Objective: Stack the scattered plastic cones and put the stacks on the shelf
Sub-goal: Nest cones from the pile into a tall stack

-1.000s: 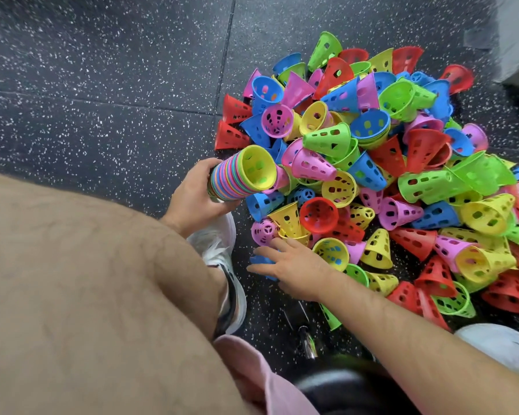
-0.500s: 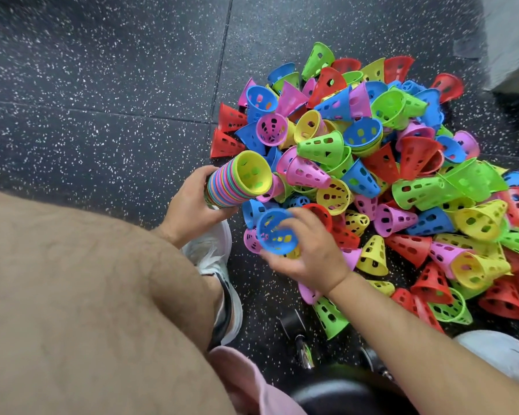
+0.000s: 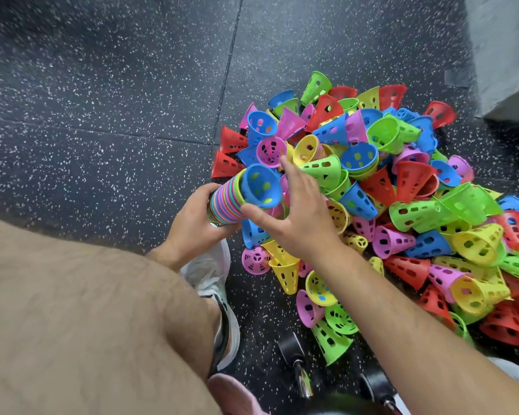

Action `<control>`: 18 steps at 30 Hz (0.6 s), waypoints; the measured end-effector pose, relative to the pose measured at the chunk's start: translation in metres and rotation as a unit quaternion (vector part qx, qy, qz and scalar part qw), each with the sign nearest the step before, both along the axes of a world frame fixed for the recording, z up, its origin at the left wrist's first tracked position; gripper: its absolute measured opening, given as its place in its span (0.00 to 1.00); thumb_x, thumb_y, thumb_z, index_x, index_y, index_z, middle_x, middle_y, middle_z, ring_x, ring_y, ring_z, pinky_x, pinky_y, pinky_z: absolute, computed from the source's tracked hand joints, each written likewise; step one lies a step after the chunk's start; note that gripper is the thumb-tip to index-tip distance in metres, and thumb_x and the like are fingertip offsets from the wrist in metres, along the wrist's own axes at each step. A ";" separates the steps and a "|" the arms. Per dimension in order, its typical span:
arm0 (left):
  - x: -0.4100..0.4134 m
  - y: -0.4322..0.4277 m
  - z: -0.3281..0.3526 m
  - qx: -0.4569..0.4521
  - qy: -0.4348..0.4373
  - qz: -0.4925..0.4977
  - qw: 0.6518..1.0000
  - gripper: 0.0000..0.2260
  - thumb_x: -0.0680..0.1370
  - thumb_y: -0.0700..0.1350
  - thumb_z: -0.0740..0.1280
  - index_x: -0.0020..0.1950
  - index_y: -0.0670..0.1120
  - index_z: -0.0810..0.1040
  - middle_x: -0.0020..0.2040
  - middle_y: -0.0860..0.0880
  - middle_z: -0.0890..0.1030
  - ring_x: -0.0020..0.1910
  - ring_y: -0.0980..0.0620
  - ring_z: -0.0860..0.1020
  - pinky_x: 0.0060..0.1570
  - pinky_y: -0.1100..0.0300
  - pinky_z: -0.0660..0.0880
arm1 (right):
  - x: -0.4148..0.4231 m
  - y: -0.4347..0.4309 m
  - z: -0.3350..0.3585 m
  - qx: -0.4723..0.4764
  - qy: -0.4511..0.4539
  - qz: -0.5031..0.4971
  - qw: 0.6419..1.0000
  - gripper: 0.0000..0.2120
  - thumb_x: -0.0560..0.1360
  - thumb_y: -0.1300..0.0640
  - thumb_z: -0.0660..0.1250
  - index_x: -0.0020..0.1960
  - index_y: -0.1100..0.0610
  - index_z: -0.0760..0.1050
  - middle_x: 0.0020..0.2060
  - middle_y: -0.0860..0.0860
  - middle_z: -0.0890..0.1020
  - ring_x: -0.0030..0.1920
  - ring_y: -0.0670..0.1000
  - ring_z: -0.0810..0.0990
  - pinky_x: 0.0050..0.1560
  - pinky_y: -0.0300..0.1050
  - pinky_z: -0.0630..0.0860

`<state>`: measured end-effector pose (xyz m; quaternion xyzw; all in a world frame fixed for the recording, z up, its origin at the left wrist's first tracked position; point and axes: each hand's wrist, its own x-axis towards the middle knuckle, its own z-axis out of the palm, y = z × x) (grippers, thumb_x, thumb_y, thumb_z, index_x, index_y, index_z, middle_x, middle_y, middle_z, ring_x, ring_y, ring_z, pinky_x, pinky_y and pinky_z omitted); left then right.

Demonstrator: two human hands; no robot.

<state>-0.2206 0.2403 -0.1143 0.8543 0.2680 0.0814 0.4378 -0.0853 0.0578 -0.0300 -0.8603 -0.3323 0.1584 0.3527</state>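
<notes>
Two hands meet at the stack: the left hand grips its lower end; the right hand, fingers straight, hovers just beside the blue cone on top. Beyond both lies the pile: probably light, stiff, slick cones, best pinched by the rim.

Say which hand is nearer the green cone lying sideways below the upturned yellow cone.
Right. The right hand spreads its fingers right beside the green cone; the left hand grips the stack farther left.

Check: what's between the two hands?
Head view: the multicoloured cone stack, blue cone on top. Left hand grips it; right hand spread beside the blue cone.
</notes>
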 end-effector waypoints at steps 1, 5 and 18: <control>0.000 0.001 0.001 -0.001 -0.004 0.003 1.000 0.31 0.66 0.58 0.82 0.64 0.60 0.72 0.59 0.58 0.80 0.58 0.55 0.81 0.58 0.45 0.79 | -0.002 -0.002 -0.005 -0.005 0.009 -0.003 1.000 0.45 0.71 0.30 0.65 0.78 0.54 0.60 0.73 0.50 0.69 0.72 0.49 0.65 0.74 0.47 0.62; -0.004 0.006 0.003 0.001 -0.013 0.023 1.000 0.30 0.65 0.59 0.80 0.62 0.67 0.70 0.58 0.58 0.80 0.58 0.56 0.80 0.58 0.45 0.78 | -0.015 -0.017 -0.031 0.050 0.012 -0.043 0.998 0.19 0.76 0.42 0.65 0.60 0.55 0.74 0.52 0.47 0.78 0.55 0.49 0.75 0.59 0.52 0.72; -0.013 0.006 -0.001 -0.020 -0.010 0.024 0.999 0.29 0.66 0.60 0.80 0.62 0.62 0.72 0.58 0.59 0.80 0.58 0.56 0.80 0.58 0.46 0.78 | -0.059 -0.023 -0.094 -0.251 -0.234 0.270 0.900 0.16 0.67 0.57 0.72 0.55 0.52 0.80 0.45 0.50 0.79 0.54 0.58 0.77 0.60 0.53 0.72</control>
